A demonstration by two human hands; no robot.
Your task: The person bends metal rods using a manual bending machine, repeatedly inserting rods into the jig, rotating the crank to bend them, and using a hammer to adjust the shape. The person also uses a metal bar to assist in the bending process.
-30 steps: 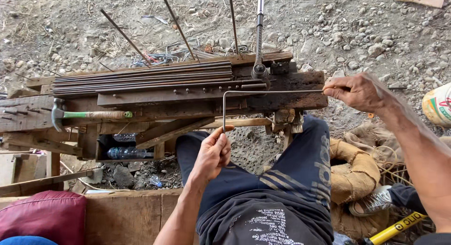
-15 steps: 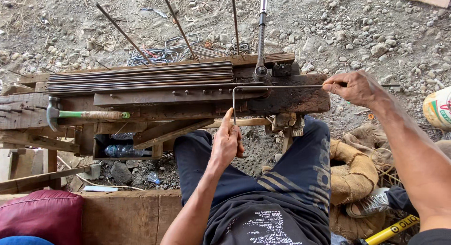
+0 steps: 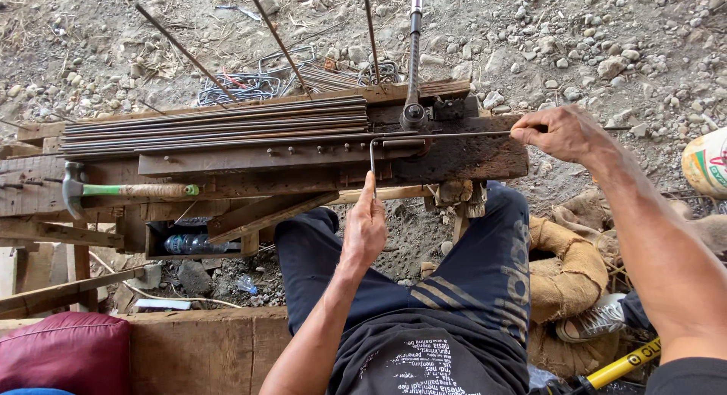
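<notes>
A thin steel rod (image 3: 454, 135) with a right-angle bend lies along the wooden bench (image 3: 469, 160). Its short leg (image 3: 372, 164) points down toward me. My left hand (image 3: 366, 227) pinches the end of that short leg just off the bench's near edge. At the bench's right end, my right hand (image 3: 562, 131) grips the long leg. A metal bending lever (image 3: 413, 62) stands on the bench just above the bend, its handle pointing away from me.
A bundle of straight rods (image 3: 212, 126) lies along the bench's left half. A green-handled hammer (image 3: 129, 190) rests on the lower plank. Bent wire pieces (image 3: 250, 81) lie on the gravel behind. A burlap sack (image 3: 568, 274) and a yellow tool (image 3: 621, 365) sit at the right.
My left hand has slid up along the rod's short leg toward the bench, and the bend has shifted slightly right toward the lever. My right hand has barely moved.
</notes>
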